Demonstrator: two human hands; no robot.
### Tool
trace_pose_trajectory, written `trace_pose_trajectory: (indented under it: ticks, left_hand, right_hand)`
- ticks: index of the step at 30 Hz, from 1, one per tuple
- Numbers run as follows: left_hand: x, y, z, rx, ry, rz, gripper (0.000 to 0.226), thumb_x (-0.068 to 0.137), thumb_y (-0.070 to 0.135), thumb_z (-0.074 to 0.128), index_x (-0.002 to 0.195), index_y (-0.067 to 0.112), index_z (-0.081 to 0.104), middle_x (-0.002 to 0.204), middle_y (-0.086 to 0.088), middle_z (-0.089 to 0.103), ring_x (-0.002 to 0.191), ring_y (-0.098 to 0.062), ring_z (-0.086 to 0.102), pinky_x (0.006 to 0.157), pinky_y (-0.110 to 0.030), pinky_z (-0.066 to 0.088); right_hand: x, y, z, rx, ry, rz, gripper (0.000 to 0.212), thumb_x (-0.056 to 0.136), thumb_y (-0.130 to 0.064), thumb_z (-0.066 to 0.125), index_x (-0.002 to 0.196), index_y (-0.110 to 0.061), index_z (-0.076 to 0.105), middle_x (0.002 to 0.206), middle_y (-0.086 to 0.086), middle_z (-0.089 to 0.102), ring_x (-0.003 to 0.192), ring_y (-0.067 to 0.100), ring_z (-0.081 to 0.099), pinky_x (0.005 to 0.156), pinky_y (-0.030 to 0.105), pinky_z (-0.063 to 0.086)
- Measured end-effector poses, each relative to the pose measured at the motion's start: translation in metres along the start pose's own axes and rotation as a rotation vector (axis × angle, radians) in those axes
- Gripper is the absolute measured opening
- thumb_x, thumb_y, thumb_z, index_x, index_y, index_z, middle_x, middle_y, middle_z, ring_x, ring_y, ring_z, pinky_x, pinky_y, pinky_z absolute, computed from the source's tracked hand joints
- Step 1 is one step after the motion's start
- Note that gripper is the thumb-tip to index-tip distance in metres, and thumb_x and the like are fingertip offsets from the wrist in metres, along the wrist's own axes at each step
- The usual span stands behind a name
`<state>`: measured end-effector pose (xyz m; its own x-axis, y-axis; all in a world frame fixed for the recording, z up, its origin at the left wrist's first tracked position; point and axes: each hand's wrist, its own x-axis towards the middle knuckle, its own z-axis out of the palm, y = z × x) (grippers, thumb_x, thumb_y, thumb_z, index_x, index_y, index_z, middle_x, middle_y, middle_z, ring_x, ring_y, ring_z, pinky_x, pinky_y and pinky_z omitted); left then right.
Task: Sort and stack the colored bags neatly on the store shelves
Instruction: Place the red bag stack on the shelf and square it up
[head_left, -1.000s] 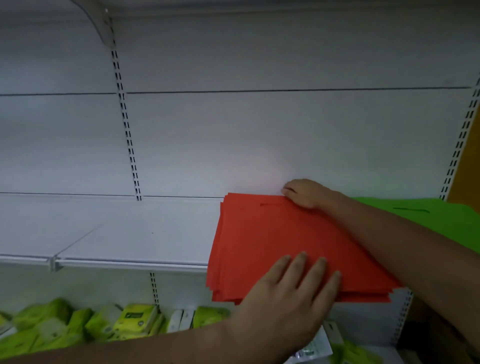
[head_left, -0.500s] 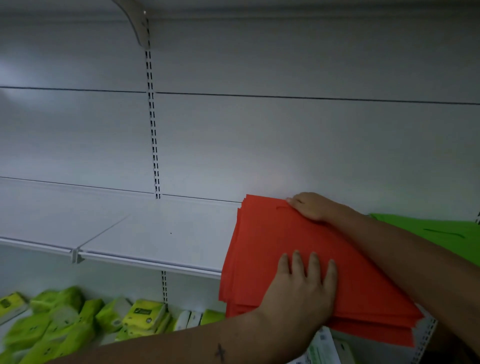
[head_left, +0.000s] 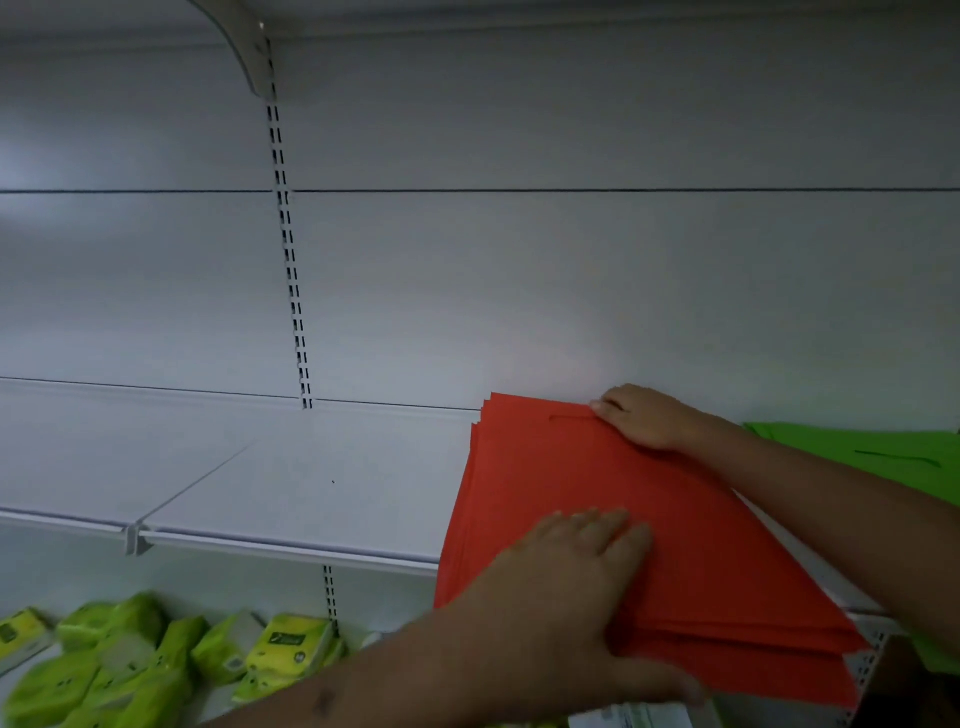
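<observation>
Head view: my left hand (head_left: 566, 587) presses flat, fingers straight and close together, on the red bag stack (head_left: 649, 525), while my right hand (head_left: 641, 418) curls at its back edge, squaring it on the white shelf (head_left: 311, 483), front overhanging. I count one red stack and one green stack (head_left: 893, 457) beside it; the bags within are too many to count.

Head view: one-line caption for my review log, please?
Both hands, left hand and right hand, press flat on a red bag stack overhanging the white shelf, beside green bags.
</observation>
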<state>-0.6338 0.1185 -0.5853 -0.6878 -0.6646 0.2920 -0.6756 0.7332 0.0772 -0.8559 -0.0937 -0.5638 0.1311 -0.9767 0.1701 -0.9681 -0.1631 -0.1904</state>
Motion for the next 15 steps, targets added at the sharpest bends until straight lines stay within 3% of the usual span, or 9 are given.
trace_pose_trajectory:
  ticks: [2,4,6,8,10,12,15]
  left_hand:
    - [0.001,-0.031,-0.020,-0.281,0.149,-0.177,0.082,0.081,0.066,0.044,0.149,0.027,0.022,0.157,0.009,0.017,0.142,-0.002,0.015,0.114,-0.015,0.008]
    - [0.012,-0.063,-0.028,-0.616,0.320,-0.352,0.057,0.090,0.051,0.047,0.141,0.026,0.040,0.148,0.009,0.037,0.131,-0.001,0.035,0.107,-0.015,0.024]
    - [0.027,-0.087,-0.025,-0.992,0.403,-0.551,0.036,0.096,0.036,0.050,0.129,0.022,0.052,0.126,0.010,0.053,0.111,-0.001,0.050,0.095,-0.017,0.037]
    - [0.047,-0.115,-0.008,-1.239,0.403,-0.704,0.020,0.096,0.030,0.051,0.108,0.016,0.060,0.109,0.004,0.061,0.102,-0.008,0.056,0.092,-0.023,0.044]
    - [0.067,-0.128,0.007,-1.299,0.363,-0.769,0.027,0.091,0.033,0.055,0.103,0.009,0.063,0.104,-0.009,0.068,0.094,-0.021,0.065,0.087,-0.036,0.054]
    - [0.089,-0.129,0.013,-1.271,0.279,-0.762,0.036,0.085,0.039,0.059,0.108,0.012,0.065,0.106,-0.013,0.069,0.095,-0.029,0.066,0.088,-0.046,0.054]
    - [0.103,-0.129,0.006,-1.199,0.290,-0.745,0.021,0.093,0.028,0.053,0.095,0.010,0.063,0.087,-0.007,0.067,0.078,-0.020,0.063,0.071,-0.024,0.052]
  right_hand:
    - [-0.010,0.015,-0.004,-0.003,0.049,0.067,0.057,0.094,-0.057,0.029,0.125,-0.017,0.054,0.130,0.012,0.050,0.118,0.029,0.049,0.102,0.044,0.039]
    - [-0.026,0.030,-0.010,0.070,0.062,0.184,0.058,0.096,-0.054,0.034,0.133,-0.012,0.049,0.137,0.016,0.045,0.123,0.033,0.047,0.103,0.040,0.038]
    - [-0.043,0.042,-0.016,0.165,0.040,0.280,0.050,0.097,-0.047,0.039,0.126,-0.008,0.054,0.131,0.015,0.052,0.117,0.030,0.052,0.093,0.032,0.042]
    - [-0.055,0.046,-0.020,0.268,0.021,0.349,0.038,0.099,-0.036,0.044,0.116,-0.006,0.059,0.117,0.010,0.057,0.096,0.024,0.058,0.071,0.025,0.041]
    - [-0.060,0.037,-0.016,0.522,0.010,0.387,0.024,0.098,-0.028,0.048,0.102,-0.009,0.062,0.100,0.008,0.059,0.073,0.014,0.054,0.058,0.022,0.037]
    - [-0.063,0.018,-0.014,0.791,0.001,0.362,0.015,0.096,-0.022,0.050,0.095,-0.015,0.063,0.091,0.006,0.064,0.071,0.015,0.059,0.061,0.022,0.045]
    - [-0.063,0.008,-0.020,0.808,0.010,0.318,0.022,0.095,-0.018,0.050,0.115,-0.021,0.059,0.098,0.001,0.065,0.081,0.016,0.061,0.070,0.025,0.048]
